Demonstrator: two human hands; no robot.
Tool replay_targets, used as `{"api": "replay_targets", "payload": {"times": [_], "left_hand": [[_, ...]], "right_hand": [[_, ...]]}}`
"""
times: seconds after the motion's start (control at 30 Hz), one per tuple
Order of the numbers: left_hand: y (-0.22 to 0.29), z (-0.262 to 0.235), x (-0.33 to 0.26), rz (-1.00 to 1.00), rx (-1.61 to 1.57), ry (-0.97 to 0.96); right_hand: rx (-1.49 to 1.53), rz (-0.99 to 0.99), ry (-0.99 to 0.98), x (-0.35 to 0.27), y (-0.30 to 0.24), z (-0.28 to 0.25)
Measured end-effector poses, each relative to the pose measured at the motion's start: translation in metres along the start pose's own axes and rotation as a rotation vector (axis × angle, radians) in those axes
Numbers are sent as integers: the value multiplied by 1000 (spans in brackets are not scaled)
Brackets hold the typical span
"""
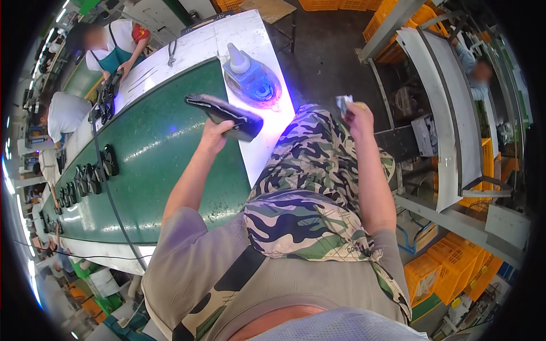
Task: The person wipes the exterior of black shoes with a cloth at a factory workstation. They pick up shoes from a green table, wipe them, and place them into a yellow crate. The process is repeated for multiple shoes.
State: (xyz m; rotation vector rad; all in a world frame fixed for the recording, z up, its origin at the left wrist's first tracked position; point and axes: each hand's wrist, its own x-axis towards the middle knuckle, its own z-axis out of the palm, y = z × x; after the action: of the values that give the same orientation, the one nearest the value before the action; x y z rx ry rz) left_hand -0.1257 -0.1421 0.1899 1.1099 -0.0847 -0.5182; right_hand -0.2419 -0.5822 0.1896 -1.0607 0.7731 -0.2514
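Gripping a black shoe sole (224, 115) at its near end, the left hand (215, 136) holds it over the green conveyor belt (159, 165); the right hand (359, 118) pinches a small crumpled wrapper (343, 103).

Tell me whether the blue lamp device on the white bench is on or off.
On. The blue device casts a bright violet-blue glow over the white bench around its base, just beyond the dark shoe sole in the left hand.
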Motion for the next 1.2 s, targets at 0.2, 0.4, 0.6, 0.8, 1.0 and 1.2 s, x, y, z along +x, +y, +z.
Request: {"api": "replay_targets", "payload": {"times": [0.2,0.4,0.6,0.8,1.0,1.2], "left_hand": [[54,126,15,884,857,-230],[68,172,13,1094,1034,-389],[67,182,16,1122,1048,-471],[71,190,15,1163,1100,-522],[64,194,20,1097,1171,-456],[54,197,27,977,1272,-390]], "right_hand": [[-124,-375,-290,-42,-39,81],[-116,-471,-338,-65,-64,98],[-97,-536,-333,-73,-67,95],[-179,-527,-387,-77,-69,90],[71,-247,-572,-91,-69,86],[128,-126,-592,-91,-78,76]]}}
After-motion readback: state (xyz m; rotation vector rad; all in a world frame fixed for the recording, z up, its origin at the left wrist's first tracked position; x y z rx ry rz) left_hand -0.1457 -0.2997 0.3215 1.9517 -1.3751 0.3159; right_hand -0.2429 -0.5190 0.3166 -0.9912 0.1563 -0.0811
